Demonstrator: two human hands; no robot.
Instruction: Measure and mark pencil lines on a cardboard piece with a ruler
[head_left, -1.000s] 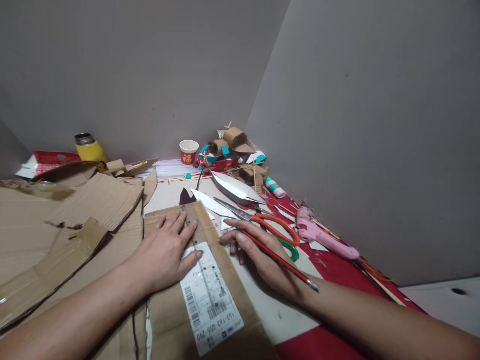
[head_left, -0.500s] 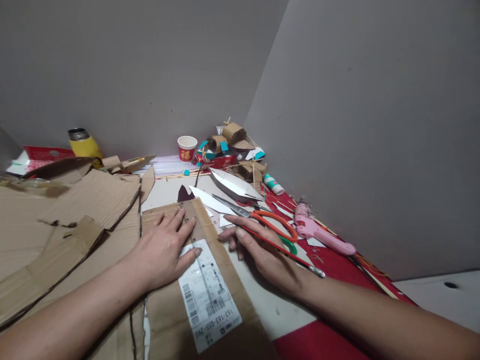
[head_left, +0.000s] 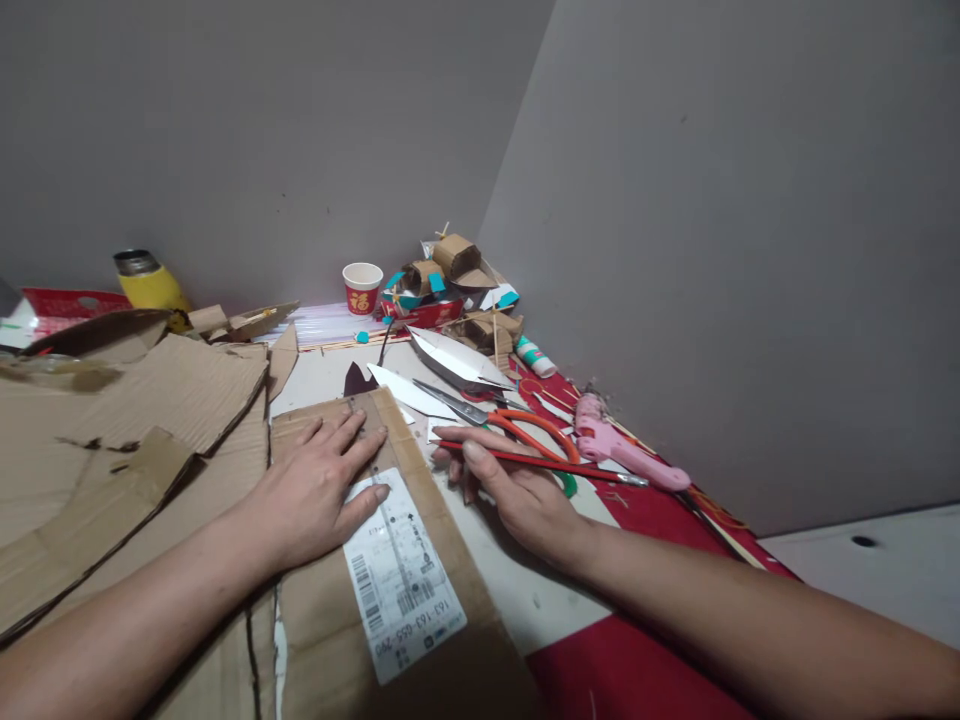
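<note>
My left hand (head_left: 319, 490) lies flat with fingers spread on a brown cardboard piece (head_left: 330, 630), its thumb at the edge of a white shipping label (head_left: 405, 580). A dark dotted strip shows at its fingertips; I cannot tell what that is. My right hand (head_left: 517, 490) is closed on a red pencil (head_left: 540, 461), thumb on the shaft, tip toward the cardboard's right edge and the metal end pointing right. Just beyond that hand lie orange-handled scissors (head_left: 536, 430), blades pointing away to the left. A white pointed paper piece (head_left: 409, 390) sits beside the blades.
More cardboard (head_left: 210, 390) is heaped at left. Along the back stand a yellow bottle (head_left: 154, 285), a paper cup (head_left: 363, 290) and small cardboard models (head_left: 457, 260). A white paper boat shape (head_left: 457, 358), a glue stick (head_left: 535, 356) and a pink glue gun (head_left: 630, 450) lie toward the right wall.
The pencil has swung in my right hand, its metal end now higher and the shaft closer to level. My left hand keeps its place on the cardboard. The whole view has shifted slightly.
</note>
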